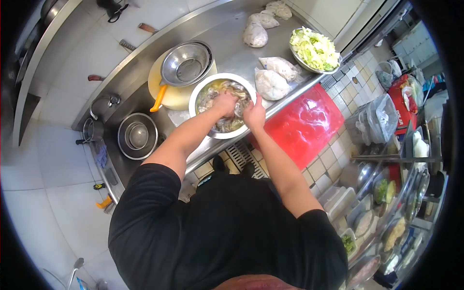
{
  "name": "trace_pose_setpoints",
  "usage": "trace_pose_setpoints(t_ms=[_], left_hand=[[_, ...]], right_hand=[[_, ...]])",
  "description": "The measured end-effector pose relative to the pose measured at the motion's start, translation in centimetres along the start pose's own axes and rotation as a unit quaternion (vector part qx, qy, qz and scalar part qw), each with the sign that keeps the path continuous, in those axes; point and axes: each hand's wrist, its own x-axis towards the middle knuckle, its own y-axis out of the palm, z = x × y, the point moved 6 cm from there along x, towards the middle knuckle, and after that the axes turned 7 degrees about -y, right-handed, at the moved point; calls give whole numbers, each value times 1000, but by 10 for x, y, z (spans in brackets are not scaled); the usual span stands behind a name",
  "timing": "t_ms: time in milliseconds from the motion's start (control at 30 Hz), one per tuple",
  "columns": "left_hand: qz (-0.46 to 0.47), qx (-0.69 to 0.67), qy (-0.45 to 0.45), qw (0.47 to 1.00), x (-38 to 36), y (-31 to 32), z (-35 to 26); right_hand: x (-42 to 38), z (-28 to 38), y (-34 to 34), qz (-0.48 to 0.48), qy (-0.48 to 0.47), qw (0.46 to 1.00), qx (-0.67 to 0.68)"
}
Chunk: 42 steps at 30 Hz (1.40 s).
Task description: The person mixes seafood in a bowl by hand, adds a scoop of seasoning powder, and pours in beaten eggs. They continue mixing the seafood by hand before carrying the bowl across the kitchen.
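A white bowl [198,89] sits at the counter's front edge, holding greyish, glossy pieces [227,126] in a yellowish liquid. What the pieces are, I cannot make out. My left hand [224,103] reaches down into them, its fingers mostly hidden among the pieces. On the bowl's right side, my right hand [254,113] is closed around the rim. Behind the bowl lies a round yellowish cutting board [155,79] with metal strainers [186,63] on it. A knife with an orange handle [158,98] rests on the board's left edge, its blade hidden under the strainers.
Knotted plastic bags of pale food [272,84] lie right of the bowl, with more bags [255,35] behind. A bowl of chopped cabbage [315,50] stands at the right end. Nested metal bowls [137,137] sit left by the tap [113,100]. A red board [304,125] is below the counter's edge.
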Motion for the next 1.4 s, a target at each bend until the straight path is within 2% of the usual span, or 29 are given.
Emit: trace_pose_setpoints(t_ms=[33,133,167,300,400,433,500,533,633,733,767,867,967,1100,1167,1233,1300,1333,1400], left_hand=[[-30,-6,-22,999,10,1,4],[68,-99,-118,986,47,19,29],[12,-119,-138,983,52,19,38],[48,-210,-140,967,49,19,56],[117,-274,-181,937,18,22,75],[189,-299,-115,928,18,35,81],[47,-120,-82,988,-26,12,74],[-27,-29,-60,997,-49,-9,60],[-5,199,45,979,-85,-48,11],[-14,131,141,981,-48,-23,17],[-23,144,123,982,-34,-21,15],[13,64,59,996,26,28,43],[-25,-45,27,998,49,45,59],[-15,-227,-144,963,68,69,85],[42,-302,-101,947,53,58,76],[112,-289,-161,937,85,118,100],[155,-135,-26,978,43,80,74],[173,-54,41,983,10,58,57],[20,-95,-39,994,-46,15,59]], right_hand=[[2,-4,3,-3,-7,1000,-7],[0,0,-2,11,10,1000,2],[0,2,-4,14,13,1000,4],[-1,-3,-2,8,0,1000,28],[1,-6,0,1,-12,999,51],[2,-6,0,3,-17,998,54],[2,-7,0,16,-7,999,50],[4,-6,0,20,-2,999,47],[4,-4,-2,27,6,999,41],[4,0,-3,26,8,999,39],[4,-1,-1,17,0,999,36],[3,-6,5,-1,-17,1000,26],[3,-3,2,-17,-25,999,24],[1,-4,1,-16,-6,1000,14],[1,-5,3,-27,-15,999,12],[-1,-5,2,-31,-9,999,14],[-1,-2,1,-33,-10,999,12],[-1,-3,2,-34,-14,999,12],[1,-6,3,-43,-20,999,9]])
